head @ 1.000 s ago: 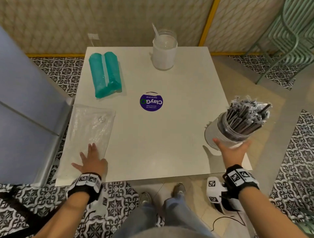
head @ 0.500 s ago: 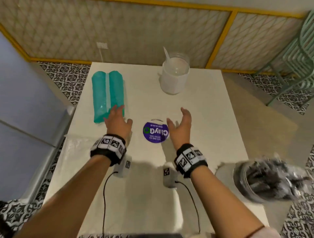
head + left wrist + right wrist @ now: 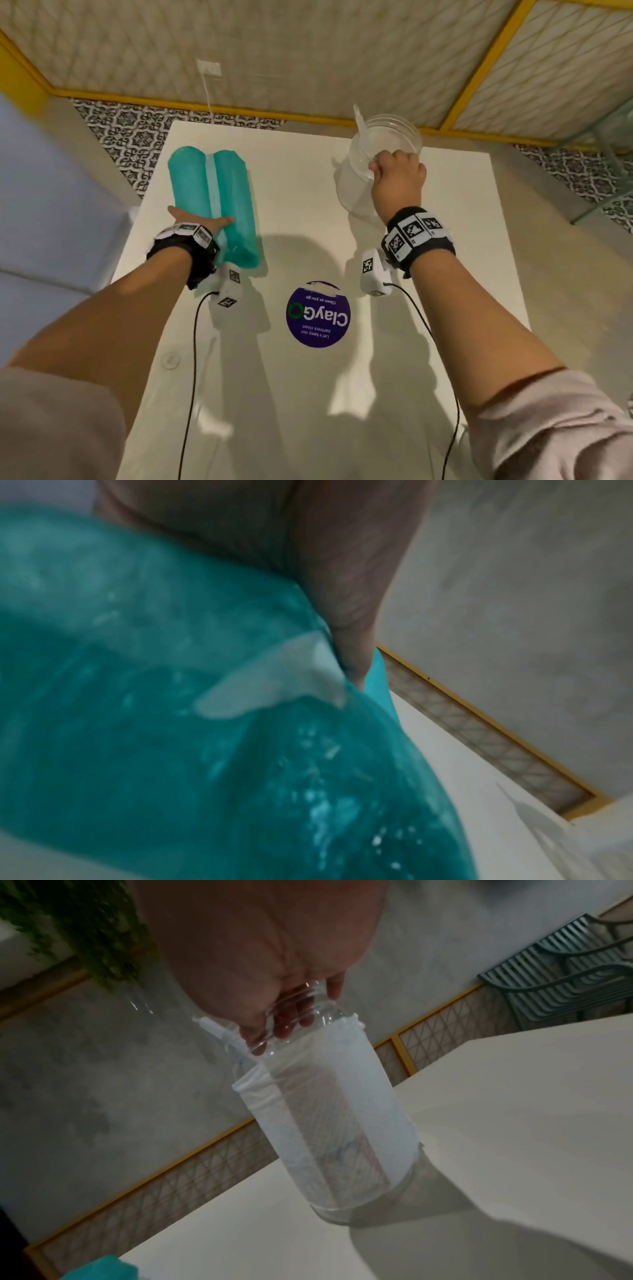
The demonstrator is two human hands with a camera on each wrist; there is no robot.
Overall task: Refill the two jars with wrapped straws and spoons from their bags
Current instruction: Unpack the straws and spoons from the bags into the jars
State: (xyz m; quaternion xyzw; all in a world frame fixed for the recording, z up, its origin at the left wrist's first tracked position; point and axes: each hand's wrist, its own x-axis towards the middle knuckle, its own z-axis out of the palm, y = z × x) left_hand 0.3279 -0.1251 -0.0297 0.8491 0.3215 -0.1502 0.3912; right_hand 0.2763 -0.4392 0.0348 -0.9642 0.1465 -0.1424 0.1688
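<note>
While right fingers [image 3: 390,161] hook jar [image 3: 356,192] rim, left fingers [image 3: 174,212] on teal bag [image 3: 236,192], curl obscured.

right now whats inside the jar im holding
A white spoon leans in the jar, and fingers of the right hand hook over its rim. The white label hides the bottom.

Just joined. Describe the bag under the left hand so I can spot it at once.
Start at the white table; on its far left lies a teal bag, two long rolls with a pale strip between, the left hand on its near end. Its neighbours are a clear jar at far right and a round purple sticker: only the bag is teal.
</note>
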